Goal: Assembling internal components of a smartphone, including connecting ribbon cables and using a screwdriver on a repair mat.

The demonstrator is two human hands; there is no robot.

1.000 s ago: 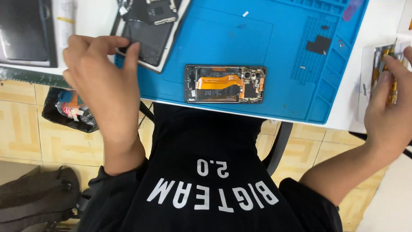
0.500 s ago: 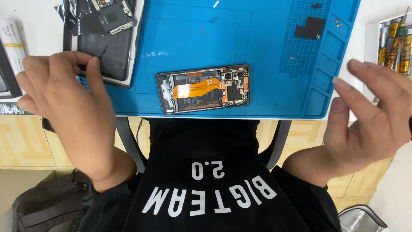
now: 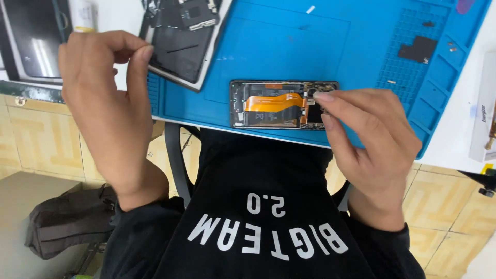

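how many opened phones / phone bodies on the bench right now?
2. One opened phone with an orange flex cable lies on the blue mat, right hand at its end. One dark phone assembly sits at the mat's upper-left corner, near the left hand. More may be out of frame.

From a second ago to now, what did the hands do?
The right hand swung in from the table's right edge, and its fingertips now pinch at the right end of the opened phone. The left hand lifted off the dark phone panel with fingers curled. The phone stayed flat on the blue repair mat.
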